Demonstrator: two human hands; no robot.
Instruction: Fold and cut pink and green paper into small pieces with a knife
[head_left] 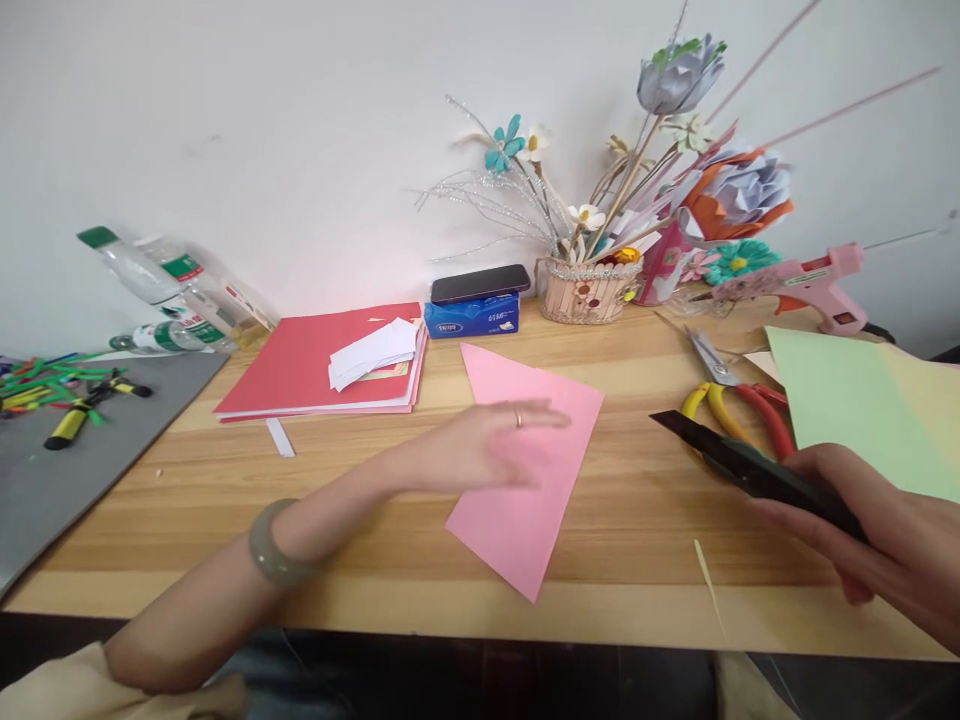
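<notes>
Wooden desk (360, 520) takes up most of the view, pale plank grain, smooth top. Biggest loose thing on it is the pink paper sheet (525, 500), flat and matte, lying skewed like a diamond with its long axis running from the far corner down toward the near edge. The left hand (480, 450) lies flat right on top of it, fingers (544, 415) spread out wide and stretched toward the sheet's right corner, palm down, gripping nothing. So the sheet sits directly under those fingers and extends mostly below and to the right of them; left hand is clearly the nearer one.

Right hand (862, 530) is well apart, off to the right of the sheet, fingers wrapped around a black utility knife (742, 465), slim hard plastic body, tip pointing back toward the pink sheet.

Just beyond the knife: a light green paper sheet (855, 410), and red and yellow handled scissors (731, 400). Beyond the left fingers there's a red paper stack (315, 365) with white scraps on top, and a glossy blue tissue pack (472, 315) with a phone on it.
</notes>
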